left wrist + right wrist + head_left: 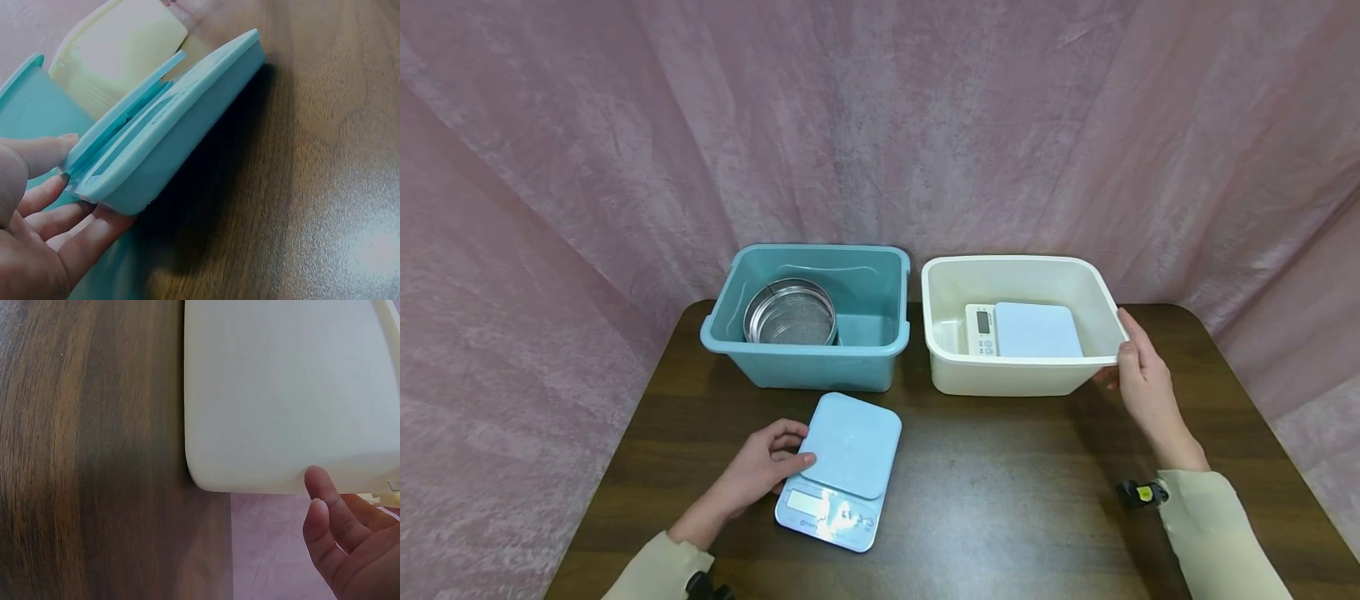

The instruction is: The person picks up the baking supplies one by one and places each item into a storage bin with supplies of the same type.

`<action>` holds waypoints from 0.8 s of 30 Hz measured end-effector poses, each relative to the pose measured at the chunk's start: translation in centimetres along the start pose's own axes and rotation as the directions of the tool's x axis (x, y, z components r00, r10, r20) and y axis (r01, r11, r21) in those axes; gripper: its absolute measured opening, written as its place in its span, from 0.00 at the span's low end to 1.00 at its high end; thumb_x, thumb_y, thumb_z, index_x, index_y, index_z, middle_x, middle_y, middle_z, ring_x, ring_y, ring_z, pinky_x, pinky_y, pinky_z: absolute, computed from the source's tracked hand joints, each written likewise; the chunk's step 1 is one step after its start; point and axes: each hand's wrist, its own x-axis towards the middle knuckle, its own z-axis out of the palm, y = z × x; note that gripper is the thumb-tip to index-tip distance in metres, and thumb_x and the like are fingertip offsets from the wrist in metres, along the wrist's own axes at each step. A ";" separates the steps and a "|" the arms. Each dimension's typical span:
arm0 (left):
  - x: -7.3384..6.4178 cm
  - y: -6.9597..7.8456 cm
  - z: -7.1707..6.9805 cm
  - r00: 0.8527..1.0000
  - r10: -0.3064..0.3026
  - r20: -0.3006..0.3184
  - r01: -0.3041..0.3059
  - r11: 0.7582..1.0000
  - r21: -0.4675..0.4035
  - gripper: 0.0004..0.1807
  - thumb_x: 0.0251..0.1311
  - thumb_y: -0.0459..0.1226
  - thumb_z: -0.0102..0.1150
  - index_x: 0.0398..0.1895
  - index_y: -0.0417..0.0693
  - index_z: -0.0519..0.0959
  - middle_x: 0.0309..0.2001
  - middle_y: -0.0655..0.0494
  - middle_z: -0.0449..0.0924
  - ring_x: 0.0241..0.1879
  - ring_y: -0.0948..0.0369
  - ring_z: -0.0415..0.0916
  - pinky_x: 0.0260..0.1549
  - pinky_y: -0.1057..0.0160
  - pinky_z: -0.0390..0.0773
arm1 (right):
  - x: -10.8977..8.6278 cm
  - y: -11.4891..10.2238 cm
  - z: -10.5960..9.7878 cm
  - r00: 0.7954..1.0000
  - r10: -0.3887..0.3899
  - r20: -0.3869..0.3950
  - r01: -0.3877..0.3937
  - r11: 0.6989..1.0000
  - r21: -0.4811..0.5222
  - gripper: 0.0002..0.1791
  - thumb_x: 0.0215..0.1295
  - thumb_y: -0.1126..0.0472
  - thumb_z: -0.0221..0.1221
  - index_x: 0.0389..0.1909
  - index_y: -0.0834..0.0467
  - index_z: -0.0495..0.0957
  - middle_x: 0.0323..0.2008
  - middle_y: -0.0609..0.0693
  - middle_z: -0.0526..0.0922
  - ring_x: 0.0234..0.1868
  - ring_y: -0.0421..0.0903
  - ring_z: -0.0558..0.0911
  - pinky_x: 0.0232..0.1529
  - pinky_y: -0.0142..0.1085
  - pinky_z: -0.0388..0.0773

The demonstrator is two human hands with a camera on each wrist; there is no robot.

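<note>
A light-blue kitchen scale (852,446) is gripped at its left edge by my left hand (767,463). In the left wrist view, the thumb lies on the platform side of the scale (181,134), fingers underneath, and its body is tilted above the table with a dark shadow below. My right hand (1152,396) holds the front right corner of a cream plastic bin (1000,379), thumb at the rim. In the right wrist view, fingertips touch the outer wall of the bin (281,400). A second kitchen scale, white with a pale-blue platform (1037,330), lies inside that bin.
A teal plastic bin (820,368) stands left of the cream one, with a round metal sieve (792,317) in its left part. Both bins sit toward the back of a dark wooden table (985,492). A pink curtain (880,125) hangs behind.
</note>
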 end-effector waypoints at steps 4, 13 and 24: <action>0.0 0.2 0.1 1.000 0.000 -0.014 0.000 1.000 0.002 0.28 0.67 0.42 0.70 0.63 0.37 0.73 0.58 0.40 0.81 0.41 0.54 0.83 0.28 0.56 0.82 | 0.0 -0.1 0.0 1.000 0.008 -0.001 -0.008 1.000 0.001 0.30 0.82 0.58 0.36 0.82 0.53 0.58 0.32 0.38 0.79 0.23 0.40 0.82 0.26 0.29 0.77; 0.0 1.2 0.4 0.999 0.042 0.001 -0.042 0.999 0.021 0.27 0.66 0.42 0.71 0.62 0.37 0.75 0.56 0.41 0.82 0.42 0.55 0.83 0.30 0.57 0.83 | 0.1 -0.3 0.0 1.000 0.021 0.008 -0.021 1.000 0.002 0.30 0.82 0.57 0.36 0.83 0.51 0.57 0.31 0.35 0.77 0.24 0.39 0.82 0.26 0.29 0.78; -0.2 3.6 1.0 0.987 0.137 0.079 -0.140 0.990 0.034 0.26 0.66 0.40 0.72 0.61 0.38 0.76 0.54 0.43 0.83 0.46 0.53 0.84 0.44 0.60 0.85 | 0.0 -0.2 -0.2 1.000 0.021 0.016 -0.020 1.000 -0.015 0.30 0.83 0.57 0.35 0.83 0.52 0.56 0.39 0.37 0.75 0.26 0.38 0.81 0.27 0.28 0.77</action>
